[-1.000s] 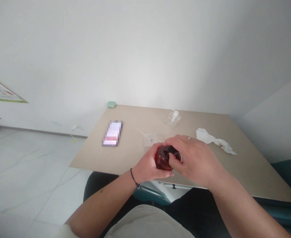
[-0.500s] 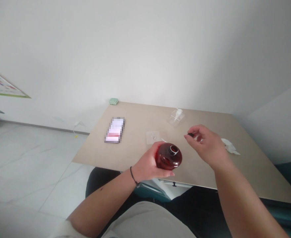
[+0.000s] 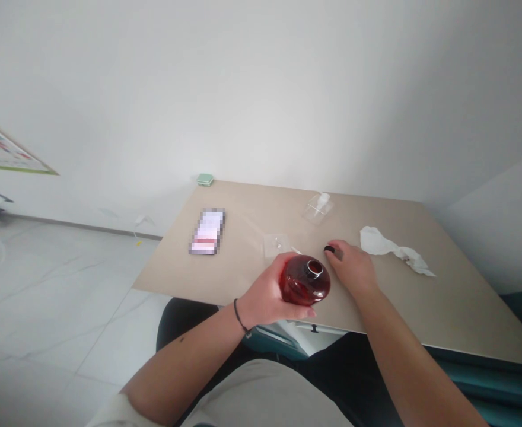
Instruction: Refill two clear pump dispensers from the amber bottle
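A dark red glass bottle (image 3: pixel 304 287) with an uncapped round mouth is tilted in my left hand (image 3: pixel 272 296), near the table's front edge. The fingers and thumb wrap around its body. Just right of the bottle, my right hand (image 3: pixel 352 267) is low at the tabletop, with a small black cap (image 3: pixel 329 249) at its fingertips. Whether the cap rests on the table cannot be made out. Behind the bottle lies a clear plastic piece (image 3: pixel 276 244), partly hidden by my left hand.
On the beige table (image 3: pixel 252 207) lie a phone (image 3: pixel 207 231) at the left and a crumpled white tissue (image 3: pixel 376 240) at the right. A clear container with a white piece (image 3: pixel 320 206) stands toward the back. A green case (image 3: pixel 204 179) sits at the far left corner, by the wall.
My right hand has moved down and slightly left with the black cap, toward the tabletop. More of the tissue now shows. My left hand and the bottle have barely moved.
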The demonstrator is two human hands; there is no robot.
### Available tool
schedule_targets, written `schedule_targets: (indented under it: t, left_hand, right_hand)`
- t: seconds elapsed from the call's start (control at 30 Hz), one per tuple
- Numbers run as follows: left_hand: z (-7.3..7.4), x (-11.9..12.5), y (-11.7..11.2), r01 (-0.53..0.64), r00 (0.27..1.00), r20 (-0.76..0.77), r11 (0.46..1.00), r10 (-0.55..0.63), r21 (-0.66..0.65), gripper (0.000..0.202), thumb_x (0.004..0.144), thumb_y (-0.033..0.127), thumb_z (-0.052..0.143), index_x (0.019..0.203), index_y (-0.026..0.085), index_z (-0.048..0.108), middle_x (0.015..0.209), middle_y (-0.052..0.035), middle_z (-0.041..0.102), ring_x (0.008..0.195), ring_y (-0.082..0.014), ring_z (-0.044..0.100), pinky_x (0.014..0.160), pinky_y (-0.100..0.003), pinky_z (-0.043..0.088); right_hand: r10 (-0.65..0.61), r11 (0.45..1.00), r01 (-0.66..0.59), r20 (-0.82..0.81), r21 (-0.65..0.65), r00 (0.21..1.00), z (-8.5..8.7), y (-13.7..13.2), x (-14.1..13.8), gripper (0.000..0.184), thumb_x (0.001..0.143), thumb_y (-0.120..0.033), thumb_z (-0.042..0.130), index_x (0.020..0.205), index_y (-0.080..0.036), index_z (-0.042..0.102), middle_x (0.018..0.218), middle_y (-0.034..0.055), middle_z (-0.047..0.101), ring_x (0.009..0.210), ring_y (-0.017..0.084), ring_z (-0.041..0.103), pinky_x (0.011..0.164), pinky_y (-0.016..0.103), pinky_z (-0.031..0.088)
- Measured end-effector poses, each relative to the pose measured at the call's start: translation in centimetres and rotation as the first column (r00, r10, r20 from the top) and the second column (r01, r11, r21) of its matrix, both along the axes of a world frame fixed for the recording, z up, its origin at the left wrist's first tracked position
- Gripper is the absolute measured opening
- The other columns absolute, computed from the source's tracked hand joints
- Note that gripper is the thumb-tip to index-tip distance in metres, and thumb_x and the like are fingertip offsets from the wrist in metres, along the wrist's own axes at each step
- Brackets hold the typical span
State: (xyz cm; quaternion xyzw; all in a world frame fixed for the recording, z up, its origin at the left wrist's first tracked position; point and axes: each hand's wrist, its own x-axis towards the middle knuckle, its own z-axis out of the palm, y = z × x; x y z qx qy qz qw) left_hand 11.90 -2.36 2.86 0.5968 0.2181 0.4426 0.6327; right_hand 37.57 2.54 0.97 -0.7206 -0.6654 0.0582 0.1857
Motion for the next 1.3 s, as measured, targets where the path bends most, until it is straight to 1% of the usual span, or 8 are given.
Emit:
schedule_targets:
  t: [0.13, 0.3, 0.43, 0.57, 0.87, 1.0, 1.13, 1.3]
  left_hand:
    - [0.3, 0.1, -0.3, -0.018, 1.0, 0.002, 0.999, 0.018, -0.033, 0.088, 0.061, 0.033, 0.099, 0.135, 0.025, 0.052, 0.136, -0.0133, 0.062, 0.129, -0.0394, 0.062, 0.11, -0.061, 0.049]
    - [1.1, 0.5, -0.4, -0.053, 0.998, 0.012, 0.998, 0.054, -0.035, 0.088, 0.062, 0.036, 0.098, 0.136, 0.026, 0.051, 0.135, -0.0124, 0.062, 0.127, -0.0372, 0.063, 0.107, -0.056, 0.053]
    - [2.0, 0.8, -0.4, -0.102, 0.994, 0.038, 0.994, 0.101, 0.029, 0.085, 0.063, 0.039, 0.097, 0.133, 0.025, 0.052, 0.132, -0.0114, 0.063, 0.121, -0.0337, 0.065, 0.104, -0.051, 0.054]
    - [2.8, 1.2, -0.7, -0.135, 0.99, 0.048, 0.989, 0.133, 0.051, 0.085, 0.063, 0.04, 0.097, 0.134, 0.025, 0.052, 0.132, -0.0109, 0.061, 0.12, -0.033, 0.063, 0.104, -0.051, 0.054]
    - [4.0, 0.9, -0.9, -0.091, 0.992, -0.079, 0.99, 0.1, 0.105, 0.089, 0.067, 0.058, 0.091, 0.14, 0.026, 0.05, 0.143, -0.013, 0.051, 0.135, -0.0389, 0.052, 0.116, -0.057, 0.043]
    - [2.2, -1.3, 0.1, -0.156, 0.962, -0.191, 0.966, 0.197, 0.207, 0.105, 0.071, 0.066, 0.084, 0.154, 0.03, 0.032, 0.16, -0.0145, 0.036, 0.151, -0.0415, 0.034, 0.127, -0.061, 0.022]
    - [0.0, -3.1, 2.1, -0.377, 0.844, -0.288, 0.882, 0.453, 0.281, 0.096, 0.079, 0.054, 0.082, 0.153, 0.031, 0.027, 0.164, -0.0151, 0.028, 0.156, -0.0385, 0.026, 0.126, -0.06, 0.023]
    - [-1.8, -3.1, 4.8, -0.385, 0.76, -0.489, 0.903, 0.428, 0.191, 0.107, 0.072, 0.041, 0.088, 0.156, 0.022, 0.024, 0.166, -0.0223, 0.028, 0.157, -0.0413, 0.025, 0.127, -0.062, 0.021]
  right_hand:
    - [0.02, 0.999, -0.019, -0.025, 0.036, 0.999, 0.3, -0.3, -0.1, 0.034, 0.093, -0.034, 0.053, 0.116, -0.017, 0.073, 0.106, 0.0158, 0.078, 0.103, 0.033, 0.072, 0.098, 0.054, 0.049]
    - [0.096, 0.986, -0.066, -0.2, 0.152, 0.975, 1.8, -3.2, -1.2, 0.043, 0.099, -0.045, 0.052, 0.132, -0.02, 0.063, 0.137, 0.0153, 0.068, 0.127, 0.029, 0.064, 0.108, 0.05, 0.049]
    - [0.471, 0.882, -0.348, -0.589, 0.318, 0.657, 2.7, -7.0, -3.2, 0.055, 0.099, -0.054, 0.056, 0.147, -0.028, 0.05, 0.149, 0.0129, 0.058, 0.138, 0.029, 0.055, 0.114, 0.05, 0.046]
    - [0.548, 0.827, -0.447, -0.668, 0.342, 0.504, 2.7, -9.0, -5.1, 0.082, 0.088, -0.066, 0.066, 0.156, -0.031, 0.036, 0.155, 0.0141, 0.049, 0.142, 0.034, 0.05, 0.114, 0.051, 0.046]
    - [0.436, 0.898, -0.288, -0.756, 0.332, 0.489, 2.2, -9.1, -6.7, 0.095, 0.073, -0.065, 0.082, 0.149, -0.032, 0.037, 0.151, 0.0165, 0.05, 0.137, 0.039, 0.054, 0.108, 0.057, 0.051]
    - [0.401, 0.913, -0.272, -0.782, 0.302, 0.477, 2.3, -9.4, -6.5, 0.091, 0.076, -0.056, 0.083, 0.15, -0.033, 0.036, 0.151, 0.0158, 0.052, 0.135, 0.037, 0.057, 0.105, 0.057, 0.054]
    - [0.379, 0.925, -0.226, -0.758, 0.305, 0.53, 2.1, -9.8, -5.5, 0.092, 0.074, -0.048, 0.086, 0.15, -0.032, 0.036, 0.149, 0.016, 0.054, 0.132, 0.037, 0.059, 0.102, 0.057, 0.055]
    - [0.364, 0.931, -0.198, -0.761, 0.306, 0.537, 2.0, -10.1, -4.7, 0.093, 0.074, -0.048, 0.086, 0.15, -0.031, 0.036, 0.148, 0.017, 0.054, 0.133, 0.038, 0.059, 0.104, 0.057, 0.054]
